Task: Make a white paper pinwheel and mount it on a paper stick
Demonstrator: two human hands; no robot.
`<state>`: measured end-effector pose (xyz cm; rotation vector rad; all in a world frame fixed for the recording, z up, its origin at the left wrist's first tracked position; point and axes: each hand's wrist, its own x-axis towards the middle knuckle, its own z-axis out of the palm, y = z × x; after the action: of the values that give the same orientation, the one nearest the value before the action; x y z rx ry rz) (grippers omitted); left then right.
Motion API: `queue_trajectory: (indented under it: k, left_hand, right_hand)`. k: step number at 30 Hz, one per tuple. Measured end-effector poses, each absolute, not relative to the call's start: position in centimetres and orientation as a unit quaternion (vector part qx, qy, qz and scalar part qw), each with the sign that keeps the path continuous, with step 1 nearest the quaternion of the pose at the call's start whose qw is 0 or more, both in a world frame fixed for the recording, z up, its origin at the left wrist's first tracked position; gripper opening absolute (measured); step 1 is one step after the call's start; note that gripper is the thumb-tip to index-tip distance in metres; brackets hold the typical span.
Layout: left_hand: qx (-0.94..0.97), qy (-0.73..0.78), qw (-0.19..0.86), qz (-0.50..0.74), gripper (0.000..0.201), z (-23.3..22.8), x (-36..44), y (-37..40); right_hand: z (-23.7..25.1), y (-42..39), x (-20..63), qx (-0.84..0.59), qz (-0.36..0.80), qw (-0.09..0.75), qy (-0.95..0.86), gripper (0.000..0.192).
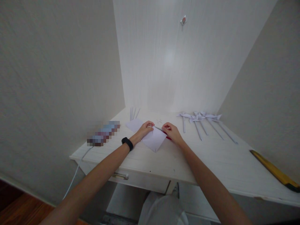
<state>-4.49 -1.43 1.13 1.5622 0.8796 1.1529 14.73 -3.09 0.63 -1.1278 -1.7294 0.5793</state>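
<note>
Your forearms reach over the desk.
Your left hand pinches the paper; your right hand grips scissors.

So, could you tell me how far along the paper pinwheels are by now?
Several finished pinwheels lie at the back right of the desk. In hand: the left hand steadies a white paper square while the right hand works scissors at it. Still unused: spare sticks and another sheet.
</note>
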Motion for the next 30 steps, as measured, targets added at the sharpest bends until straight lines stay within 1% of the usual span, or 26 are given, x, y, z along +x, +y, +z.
queue_trajectory:
  k: [4,6,8,13,16,21,24,27,30]
  left_hand:
    - [0.631,0.348,0.467,0.512,0.023,0.8,-4.7,-1.2]
    - [0.619,0.347,0.473,0.522,0.023,0.6,-4.8,-1.0]
    - [0.618,0.347,0.479,0.517,0.025,0.5,-4.9,-0.9]
    - [0.653,0.312,0.52,0.454,0.037,0.3,-4.9,-1.0]
    - [0.668,0.288,0.555,0.403,0.045,0.5,-4.7,-1.3]
    - [0.674,0.288,0.566,0.378,0.035,1.2,-4.5,-1.9]
    - [0.678,0.295,0.568,0.361,0.034,1.2,-4.4,-2.0]
    - [0.677,0.293,0.579,0.346,0.033,1.0,-4.4,-1.8]
    - [0.678,0.294,0.579,0.344,0.029,0.9,-4.4,-1.7]
  right_hand:
    - [0.8,-3.4,14.5,-0.471,0.236,0.45,-0.721,0.021]
    - [1.0,-3.7,14.4,-0.479,0.221,0.432,-0.731,0.02]
    - [1.2,-3.9,14.4,-0.484,0.214,0.431,-0.731,0.018]
    - [1.3,-3.7,14.6,-0.491,0.218,0.473,-0.698,0.016]
    - [1.4,-3.7,14.5,-0.488,0.214,0.479,-0.698,0.015]
    - [1.8,-4.4,13.9,-0.467,0.216,0.439,-0.737,0.015]
    - [2.0,-4.8,13.6,-0.451,0.223,0.422,-0.754,0.016]
    - [1.9,-4.7,13.5,-0.449,0.23,0.428,-0.75,0.014]
    - [1.4,-4.2,13.6,-0.437,0.253,0.448,-0.738,0.014]
